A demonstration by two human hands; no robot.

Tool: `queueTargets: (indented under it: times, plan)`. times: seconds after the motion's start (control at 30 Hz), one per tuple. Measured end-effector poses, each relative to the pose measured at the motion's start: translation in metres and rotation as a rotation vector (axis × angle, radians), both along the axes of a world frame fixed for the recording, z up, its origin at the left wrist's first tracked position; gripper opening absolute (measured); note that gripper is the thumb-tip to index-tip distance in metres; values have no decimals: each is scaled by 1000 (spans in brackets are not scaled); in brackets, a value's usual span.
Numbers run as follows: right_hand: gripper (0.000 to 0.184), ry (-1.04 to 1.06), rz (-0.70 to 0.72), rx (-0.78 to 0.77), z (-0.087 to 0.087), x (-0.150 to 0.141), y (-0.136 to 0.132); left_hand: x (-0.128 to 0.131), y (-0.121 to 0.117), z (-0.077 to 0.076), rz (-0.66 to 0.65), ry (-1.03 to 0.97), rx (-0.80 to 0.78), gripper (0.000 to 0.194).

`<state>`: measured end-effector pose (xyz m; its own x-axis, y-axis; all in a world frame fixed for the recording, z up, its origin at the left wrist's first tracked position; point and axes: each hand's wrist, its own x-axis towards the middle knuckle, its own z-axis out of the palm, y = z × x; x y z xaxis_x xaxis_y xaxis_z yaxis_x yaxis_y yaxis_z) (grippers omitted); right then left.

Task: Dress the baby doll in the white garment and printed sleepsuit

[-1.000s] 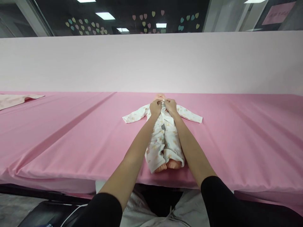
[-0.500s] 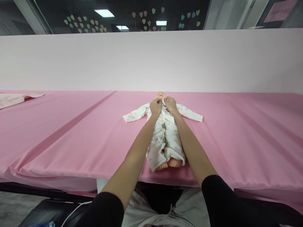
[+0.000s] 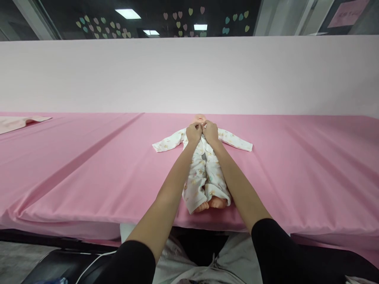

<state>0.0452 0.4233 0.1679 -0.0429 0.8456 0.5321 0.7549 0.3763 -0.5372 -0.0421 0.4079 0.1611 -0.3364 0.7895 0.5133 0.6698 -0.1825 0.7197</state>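
1. Nursery-like indoor room; exact kind unclear.
2. Baby doll in white printed clothes on a pink cloth-covered table.
3. Pastel heart-shaped stickers on dark glass above a white partition.

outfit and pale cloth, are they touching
Apart. The head view shows a wide stretch of pink sheet between the outfit and the pale cloth.

A plain white wall spans the far side at 12 o'clock, topped by dark glass. Small pastel heart shapes dot the glass from 11 to 1 o'clock, among bright rectangular lights. A pink sign shows at 2 o'clock, its lettering too blurred to read. The wide bench is draped in creased pink cloth. Grey floor appears at 8 o'clock, beside a shiny black surface.
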Motion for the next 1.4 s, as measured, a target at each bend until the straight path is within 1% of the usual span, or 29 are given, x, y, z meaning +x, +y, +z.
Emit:
queueTargets:
  times: [0.1,0.2,0.23,0.3,0.4,0.43,0.5,0.57,0.63,0.7,0.77,0.83,0.9,1.0,1.1,1.17,1.27,1.4]
  plan:
    - [18,19,30,8,1,1,0,0,0,0,29,10,-9,26]
    - [15,138,71,-10,0,2,2,0,0,0,54,24,-2,26]
    - [13,214,80,-37,0,3,4,0,0,-1,60,32,3,26]
    - [10,401,90,-138,-1,3,7,0,1,-2,67,52,11,27]
    - [12,661,118,-313,-2,3,10,0,3,-3,49,69,14,26]
    - [13,710,125,-347,-2,3,10,0,3,-3,34,60,16,26]
    - [15,750,129,-363,-3,4,11,1,3,-2,-3,16,23,23]
    - [16,748,117,-354,-3,4,11,1,1,0,-27,-34,23,21]
    - [15,687,89,-307,-3,6,11,0,-1,1,-43,-60,21,23]
    - [15,525,62,-226,-1,6,9,-2,-5,-1,-89,-74,39,31]
    - [21,312,56,-171,4,5,5,-5,-10,-5,-155,-75,70,38]
    - [30,147,97,-176,11,4,-1,-8,-14,-9,-199,-49,97,38]
    - [30,67,145,-211,18,4,-7,-10,-19,-13,-210,-17,121,31]
    - [14,113,187,-279,26,8,-12,-10,-23,-15,-200,3,152,25]
    - [10,208,201,-336,28,15,-11,-10,-25,-15,-189,90,124,15]
    - [6,241,196,-379,27,20,-9,-10,-24,-14,-188,172,110,14]
    - [10,312,218,-454,26,25,-8,-10,-21,-14,-181,250,106,21]
    - [12,375,262,-462,27,28,-8,-11,-18,-16,-181,232,129,23]
